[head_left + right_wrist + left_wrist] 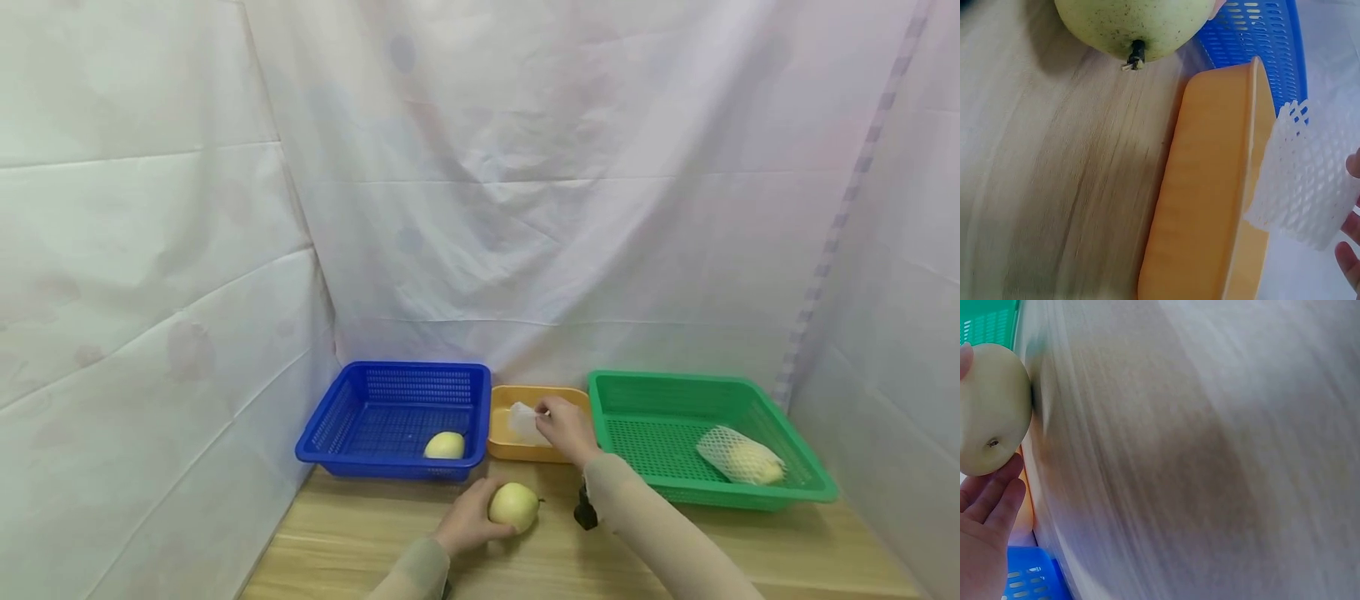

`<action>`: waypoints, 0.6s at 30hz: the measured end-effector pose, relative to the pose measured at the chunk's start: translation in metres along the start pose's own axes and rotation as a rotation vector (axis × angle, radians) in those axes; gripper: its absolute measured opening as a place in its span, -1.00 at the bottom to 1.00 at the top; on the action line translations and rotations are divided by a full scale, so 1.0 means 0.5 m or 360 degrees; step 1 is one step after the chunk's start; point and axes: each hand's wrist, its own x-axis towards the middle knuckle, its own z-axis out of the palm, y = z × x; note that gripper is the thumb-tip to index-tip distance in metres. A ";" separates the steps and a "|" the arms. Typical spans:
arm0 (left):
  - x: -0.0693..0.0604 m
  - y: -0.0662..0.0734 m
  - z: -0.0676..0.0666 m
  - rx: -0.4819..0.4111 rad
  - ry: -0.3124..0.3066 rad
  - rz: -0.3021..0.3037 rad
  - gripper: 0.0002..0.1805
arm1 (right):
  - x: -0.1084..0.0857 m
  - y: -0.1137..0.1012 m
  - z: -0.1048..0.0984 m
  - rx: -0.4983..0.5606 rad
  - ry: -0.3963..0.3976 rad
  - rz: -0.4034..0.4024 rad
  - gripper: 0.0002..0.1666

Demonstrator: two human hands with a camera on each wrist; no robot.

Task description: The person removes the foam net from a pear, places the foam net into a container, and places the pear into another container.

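My left hand holds a yellow-green pear low over the wooden table, thumb on the near side and fingers on the far side. The pear's stem points right; whether it touches the tabletop I cannot tell. Over the small orange tray, my right hand pinches a white foam fruit net by one end. The net looks limp, with its free end toward the left. In the right wrist view only fingertips of that hand show, at the right edge.
Left of the tray stands a blue basket with one bare pear inside. A green basket on the right contains a pear in a white foam net. Pale cloth hangs behind and at both sides.
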 end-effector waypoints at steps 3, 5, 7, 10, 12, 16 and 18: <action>0.000 0.003 -0.003 -0.0020 0.0008 -0.0011 -0.22 | 0.007 -0.001 0.010 -0.0014 0.0043 -0.0015 -0.92; 0.000 0.006 -0.002 -0.0021 0.0008 -0.0015 -0.22 | 0.007 0.001 0.017 -0.0036 0.0083 -0.0043 -0.93; 0.000 0.007 -0.001 -0.0020 0.0006 -0.0014 -0.22 | 0.008 0.002 0.023 -0.0075 0.0114 -0.0066 -0.94; 0.002 0.008 -0.001 -0.0011 0.0000 -0.0014 -0.24 | 0.009 0.007 0.035 -0.0156 0.0149 -0.0094 -0.93; 0.003 0.008 0.000 -0.0008 -0.0003 -0.0009 -0.26 | 0.010 0.010 0.044 -0.0189 0.0159 -0.0098 -0.92; 0.002 0.006 0.000 -0.0001 0.0008 -0.0001 -0.28 | 0.009 0.016 0.065 -0.0220 0.0095 -0.0090 -0.90; 0.003 0.004 0.000 0.0004 0.0013 -0.0002 -0.29 | 0.009 0.020 0.076 -0.0224 0.0041 -0.0063 -0.90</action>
